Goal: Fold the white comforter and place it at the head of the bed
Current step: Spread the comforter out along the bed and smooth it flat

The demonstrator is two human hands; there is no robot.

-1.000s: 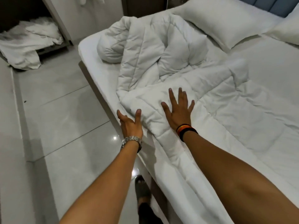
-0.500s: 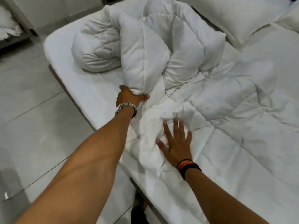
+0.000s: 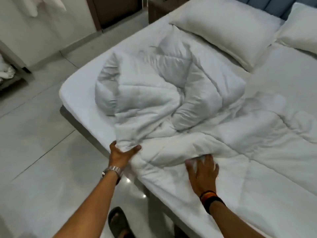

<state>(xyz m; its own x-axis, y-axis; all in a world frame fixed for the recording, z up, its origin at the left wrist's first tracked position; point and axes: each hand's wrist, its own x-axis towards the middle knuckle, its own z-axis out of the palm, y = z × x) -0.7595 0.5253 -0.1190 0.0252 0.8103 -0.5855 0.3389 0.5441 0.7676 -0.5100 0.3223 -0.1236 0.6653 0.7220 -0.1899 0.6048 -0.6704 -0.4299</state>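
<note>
The white comforter [image 3: 154, 100] lies crumpled in a heap on the bed [image 3: 75, 86], bunched toward the bed's left corner and spreading flat to the right. My left hand [image 3: 121, 154], with a metal watch on the wrist, grips a bunched fold of the comforter at the near edge of the bed. My right hand [image 3: 202, 170], with dark and orange bands on the wrist, is blurred and presses on the comforter, its fingers curled into a fold. Two white pillows [image 3: 228, 30] lie at the head of the bed, far right.
Pale tiled floor [image 3: 34, 152] runs along the bed's left side. My sandalled foot [image 3: 118, 222] stands by the bed edge. A low shelf with white linen [image 3: 6, 71] sits at far left. A dark doorway [image 3: 116, 9] is at the back.
My left hand pulled the comforter fold back toward the near bed edge. My right hand went from flat on the comforter to curling into a fold. The view shifted back.
</note>
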